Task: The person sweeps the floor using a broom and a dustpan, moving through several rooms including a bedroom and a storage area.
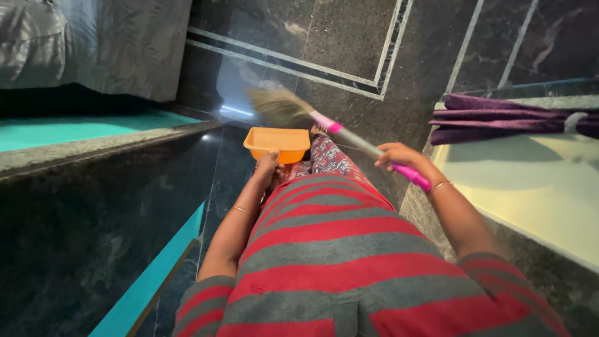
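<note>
My left hand (pixel 267 163) grips the near edge of an orange plastic dustpan (pixel 278 142), held low over the dark polished floor (pixel 349 56). My right hand (pixel 399 157) is closed around the pink handle of a broom (pixel 349 134). The broom's straw head (pixel 274 106) is blurred and hangs just above the dustpan's far left side. Both arms reach forward past my red and grey striped top.
A dark stone ledge with a teal surface (pixel 81 131) runs along the left, under a grey cloth (pixel 125 43). On the right stands a pale yellow wall (pixel 530 187) topped by a bundled purple cloth (pixel 499 117). White inlay lines cross the floor ahead.
</note>
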